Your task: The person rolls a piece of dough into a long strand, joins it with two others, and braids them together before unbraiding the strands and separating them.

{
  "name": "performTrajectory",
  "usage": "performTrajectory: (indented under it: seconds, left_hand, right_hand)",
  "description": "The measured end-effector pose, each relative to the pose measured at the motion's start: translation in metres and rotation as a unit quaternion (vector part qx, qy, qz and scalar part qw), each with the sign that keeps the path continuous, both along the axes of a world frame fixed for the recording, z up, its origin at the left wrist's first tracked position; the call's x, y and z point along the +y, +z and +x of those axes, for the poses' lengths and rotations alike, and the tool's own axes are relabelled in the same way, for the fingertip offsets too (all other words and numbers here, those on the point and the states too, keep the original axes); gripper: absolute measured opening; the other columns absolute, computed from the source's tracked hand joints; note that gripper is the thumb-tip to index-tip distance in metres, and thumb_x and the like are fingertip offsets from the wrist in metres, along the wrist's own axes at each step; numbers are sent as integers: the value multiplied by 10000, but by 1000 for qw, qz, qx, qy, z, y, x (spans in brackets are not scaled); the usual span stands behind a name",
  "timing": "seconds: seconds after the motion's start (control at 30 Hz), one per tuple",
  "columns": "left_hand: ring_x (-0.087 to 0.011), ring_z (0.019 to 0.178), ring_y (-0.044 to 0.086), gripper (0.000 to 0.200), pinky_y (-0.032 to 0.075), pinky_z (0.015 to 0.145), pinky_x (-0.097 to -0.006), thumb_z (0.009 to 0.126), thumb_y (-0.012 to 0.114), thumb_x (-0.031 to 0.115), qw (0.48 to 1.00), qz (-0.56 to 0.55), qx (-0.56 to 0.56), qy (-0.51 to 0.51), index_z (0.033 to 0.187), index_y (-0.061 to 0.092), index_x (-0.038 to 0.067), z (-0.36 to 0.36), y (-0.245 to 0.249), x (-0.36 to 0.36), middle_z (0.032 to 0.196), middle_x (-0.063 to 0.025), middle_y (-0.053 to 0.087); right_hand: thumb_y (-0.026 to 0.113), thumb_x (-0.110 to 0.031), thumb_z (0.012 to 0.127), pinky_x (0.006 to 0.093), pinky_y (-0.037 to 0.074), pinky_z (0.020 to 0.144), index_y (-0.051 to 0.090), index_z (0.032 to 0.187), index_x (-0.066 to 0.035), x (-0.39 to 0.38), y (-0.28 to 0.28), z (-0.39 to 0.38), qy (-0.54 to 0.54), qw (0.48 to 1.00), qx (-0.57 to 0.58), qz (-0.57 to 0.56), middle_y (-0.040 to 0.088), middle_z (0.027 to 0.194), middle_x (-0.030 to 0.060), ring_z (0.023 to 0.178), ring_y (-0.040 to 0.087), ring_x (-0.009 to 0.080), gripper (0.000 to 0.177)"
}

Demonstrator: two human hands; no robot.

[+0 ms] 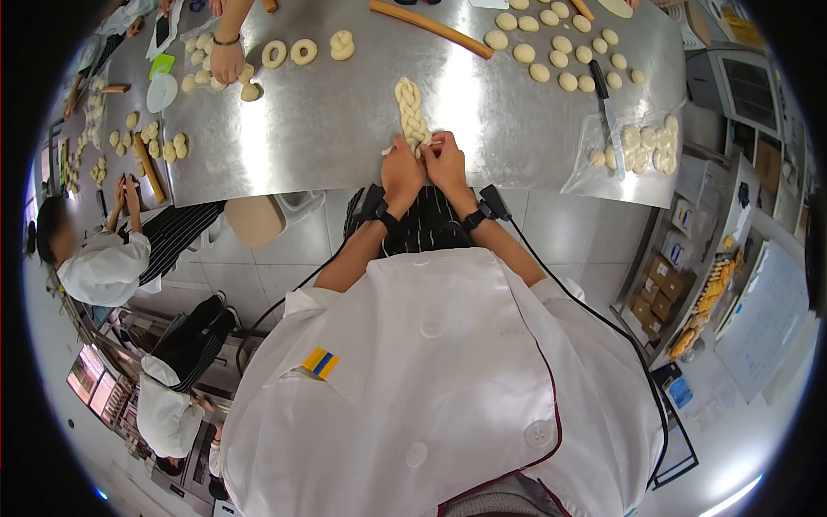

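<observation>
A braided strip of pale dough [411, 105] lies on the steel table, pointing away from me. Its near end is between my two hands at the table's front edge. My left hand [402, 178] has its fingers closed on the left side of that end, where a short strand sticks out. On the right side, my right hand [445, 165] pinches the dough with thumb and fingers. The strand ends under my fingertips are partly hidden.
Dough balls [559, 59] and a rolling pin [431, 28] lie at the back. A knife [611, 125] rests on bagged dough balls [642, 148] at right. Shaped dough rings [303, 52] sit at left, near another person's hand [227, 62]. Cables run from my wrists.
</observation>
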State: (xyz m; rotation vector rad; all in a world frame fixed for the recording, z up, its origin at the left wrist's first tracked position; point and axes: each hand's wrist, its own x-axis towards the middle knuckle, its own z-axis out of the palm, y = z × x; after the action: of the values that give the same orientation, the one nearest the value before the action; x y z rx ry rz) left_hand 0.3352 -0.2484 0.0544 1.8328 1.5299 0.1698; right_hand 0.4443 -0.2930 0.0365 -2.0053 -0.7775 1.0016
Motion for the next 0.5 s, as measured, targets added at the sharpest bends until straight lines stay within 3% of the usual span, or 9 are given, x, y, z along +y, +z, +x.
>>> performTrajectory:
  seconds: [0.07, 0.13, 0.17, 0.23, 0.3, 0.5]
  left_hand:
    - [-515, 959, 681, 346, 547, 825, -585, 882, 700, 104, 1000, 1, 8, 1, 1127, 496, -31, -4, 2, 1, 1011, -327, 689]
    - [-501, 1006, 669, 351, 542, 862, -577, 875, 697, 100, 1000, -1, 15, 2, 1139, 502, -23, -3, 10, 1, 1051, -311, 679]
    - [-479, 1040, 649, 326, 534, 894, -561, 879, 691, 109, 999, 33, 24, -12, 1138, 536, -14, -3, 15, 1, 1078, -275, 666]
    - [-456, 1074, 630, 305, 526, 927, -545, 883, 684, 118, 997, 66, 34, -26, 1137, 570, -4, -4, 13, 3, 1104, -238, 652]
    - [-413, 1059, 613, 251, 521, 919, -514, 901, 696, 169, 989, 124, -20, -82, 1103, 662, 23, -3, 5, 5, 1088, -171, 638]
    - [-374, 1038, 601, 220, 490, 894, -499, 922, 712, 214, 985, 132, 10, -108, 1063, 741, 48, -2, -7, 0, 1089, -140, 630]
  right_hand:
    - [750, -108, 935, 388, 590, 755, 575, 1160, -13, 0, -9, -4, -12, 1000, 27, -2, 772, 872, 176, 817, 769, 304, 300]
    - [734, -94, 938, 398, 589, 760, 529, 1231, -27, -3, -33, -6, -66, 982, 169, 51, 770, 871, 172, 817, 767, 307, 364]
    - [734, -94, 938, 398, 589, 760, 529, 1231, -27, -5, -36, -4, -66, 982, 169, 51, 770, 871, 172, 817, 767, 307, 364]
    - [715, -74, 940, 428, 587, 753, 512, 1257, -27, -6, -20, 2, -12, 1000, 18, -21, 766, 862, 170, 821, 763, 338, 379]
    - [707, -70, 941, 442, 585, 747, 519, 1264, -30, -6, -10, 5, 21, 999, -5, -36, 759, 852, 177, 820, 758, 362, 376]
    - [700, -130, 952, 496, 582, 738, 601, 1233, -68, -3, -1, 15, 100, 988, -109, -40, 750, 866, 197, 825, 737, 424, 305]
